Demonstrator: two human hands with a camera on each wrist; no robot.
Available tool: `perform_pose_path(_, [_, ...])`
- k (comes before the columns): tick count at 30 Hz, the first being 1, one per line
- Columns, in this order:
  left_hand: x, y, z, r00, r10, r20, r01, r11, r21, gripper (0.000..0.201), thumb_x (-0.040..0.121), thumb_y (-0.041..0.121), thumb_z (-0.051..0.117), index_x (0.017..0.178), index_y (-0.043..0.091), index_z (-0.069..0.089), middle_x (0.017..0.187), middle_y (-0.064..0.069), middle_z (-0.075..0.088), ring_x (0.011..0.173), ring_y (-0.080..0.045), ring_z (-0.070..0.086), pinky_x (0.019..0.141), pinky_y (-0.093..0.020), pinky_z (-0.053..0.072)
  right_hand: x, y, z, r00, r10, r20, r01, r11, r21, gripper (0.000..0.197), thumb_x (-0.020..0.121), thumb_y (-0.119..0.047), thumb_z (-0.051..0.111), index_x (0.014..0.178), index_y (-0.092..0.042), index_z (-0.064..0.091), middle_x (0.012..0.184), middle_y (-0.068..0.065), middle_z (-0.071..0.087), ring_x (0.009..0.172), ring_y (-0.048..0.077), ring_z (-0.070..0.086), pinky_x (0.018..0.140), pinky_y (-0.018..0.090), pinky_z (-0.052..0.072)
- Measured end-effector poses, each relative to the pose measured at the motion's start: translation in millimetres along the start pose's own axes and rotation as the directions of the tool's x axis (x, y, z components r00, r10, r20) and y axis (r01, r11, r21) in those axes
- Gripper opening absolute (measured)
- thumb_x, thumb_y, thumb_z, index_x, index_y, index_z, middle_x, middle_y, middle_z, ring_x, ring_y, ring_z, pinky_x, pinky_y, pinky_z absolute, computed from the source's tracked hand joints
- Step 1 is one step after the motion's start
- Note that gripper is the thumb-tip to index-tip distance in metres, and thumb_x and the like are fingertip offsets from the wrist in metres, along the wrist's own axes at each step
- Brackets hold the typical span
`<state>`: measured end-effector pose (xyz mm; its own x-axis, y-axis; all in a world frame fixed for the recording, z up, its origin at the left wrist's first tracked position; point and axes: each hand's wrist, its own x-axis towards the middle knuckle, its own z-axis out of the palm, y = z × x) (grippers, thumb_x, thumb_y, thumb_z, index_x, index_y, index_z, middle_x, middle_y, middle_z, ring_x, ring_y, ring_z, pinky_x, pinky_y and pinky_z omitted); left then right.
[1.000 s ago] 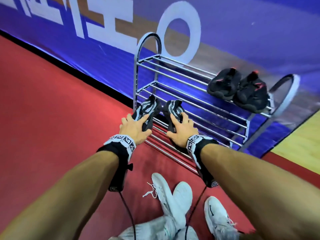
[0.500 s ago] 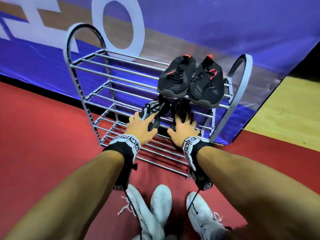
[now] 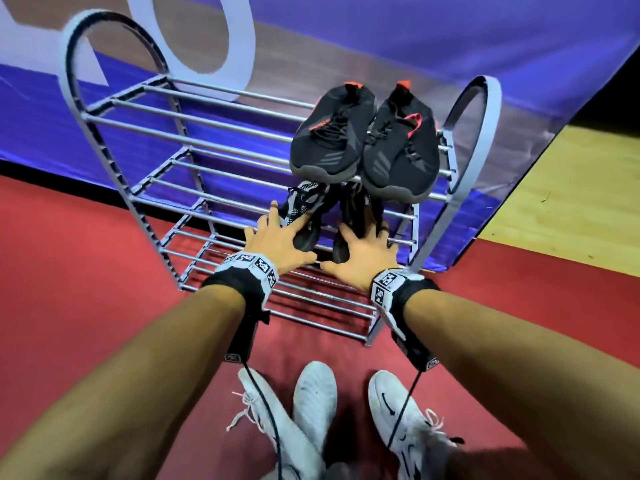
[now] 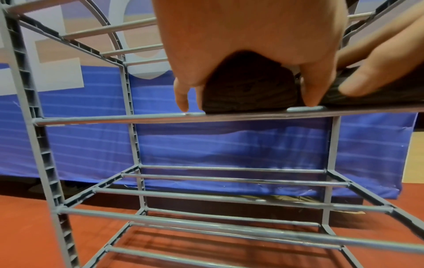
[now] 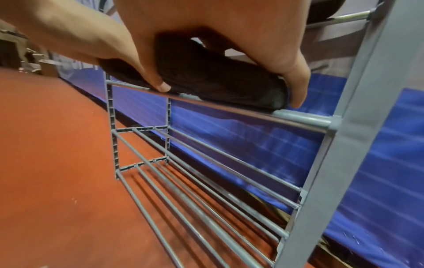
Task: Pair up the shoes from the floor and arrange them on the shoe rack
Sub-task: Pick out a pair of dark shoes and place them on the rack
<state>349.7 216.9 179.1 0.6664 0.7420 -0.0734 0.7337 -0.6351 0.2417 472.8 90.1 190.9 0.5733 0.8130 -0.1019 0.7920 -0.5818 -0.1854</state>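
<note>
Here, my left hand (image 3: 277, 239) grips one black-and-white knit shoe (image 3: 304, 211) and my right hand (image 3: 363, 252) grips its mate (image 3: 356, 216), both on the grey metal shoe rack's (image 3: 221, 157) middle shelf, heels at the front rail, toes pointing away. Black red-trimmed sneakers (image 3: 367, 143) sit directly above; open shelf lies leftward.

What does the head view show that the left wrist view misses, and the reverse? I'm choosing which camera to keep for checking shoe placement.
Only the head view shows the black-and-red pair on the top shelf, the white shoes on the floor, and the patterned shoe tops. Only the left wrist view shows the left shoe's heel sitting on the front bar, and the two bare shelves below. Both show the shoe rack, the left hand and the right hand.
</note>
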Motion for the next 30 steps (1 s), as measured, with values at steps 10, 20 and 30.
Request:
perform_pose_path(10, [-4,8,-1,0.995,0.055,-0.081,-0.074,0.966,-0.249,0.068,0.086,0.045,0.063,0.146,0.045,0.032,0.156,-0.025,0.008,0.136,-0.045,0.023,0.115,-0.046,0.022,-10,5,9,0.992,-0.037,-0.119,0.043,0.998,0.043,0.071,0.087,-0.045,0.054,0.150,-0.038,0.023,0.159,0.013,0.007,0.143,0.039,0.005,0.109,0.059,0.029])
perform_pose_path(20, [7,21,10,0.999,0.026,-0.045,-0.035,0.974,-0.222,0.080,0.075,0.058,0.067,0.146,0.048,0.031,0.160,-0.020,0.007,0.139,-0.037,0.031,0.116,-0.048,0.019,0,23,11,0.998,-0.017,-0.064,0.025,0.991,0.134,0.078,0.082,-0.041,0.062,0.150,-0.041,0.023,0.160,0.014,-0.003,0.145,0.038,-0.016,0.113,0.060,0.023])
perform_pose_path(30, [11,10,17,0.999,0.016,-0.039,-0.029,0.936,-0.352,0.095,0.075,0.055,0.070,0.151,0.029,0.019,0.144,-0.006,0.038,0.132,-0.029,0.040,0.114,-0.043,0.019,-1,28,22,0.985,-0.038,-0.167,0.065,0.984,0.164,0.063,0.093,-0.043,0.055,0.150,-0.032,0.031,0.157,0.021,-0.006,0.144,0.043,-0.017,0.115,0.058,0.021])
